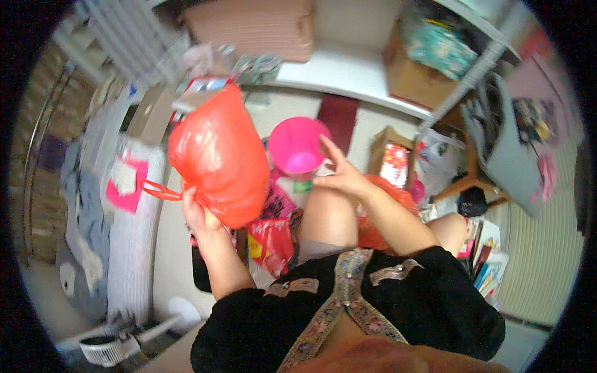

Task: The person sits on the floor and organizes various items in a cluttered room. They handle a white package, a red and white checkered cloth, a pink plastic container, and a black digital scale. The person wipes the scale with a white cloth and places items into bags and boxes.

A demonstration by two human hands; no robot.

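A full, bulging red plastic bag (224, 152) is raised on the left, with my left hand (198, 214) closed around its gathered lower end. The bag's thin handle loop sticks out to the left of that hand. To the right of the bag is a bright pink plastic bucket (297, 146), its open top showing its inside. My right hand (342, 173) is beside the bucket's right side, fingers spread and thumb apart. Whether its fingertips touch the bucket cannot be made out. Below the bag lies a red and yellow package (272, 244).
A bed (134, 248) runs along the left. At the back stands a white shelf (342, 74) with a pink suitcase (252, 28) and a cardboard box (416, 78). Another box (384, 149), a wooden chair (469, 177) and books (488, 264) are to the right.
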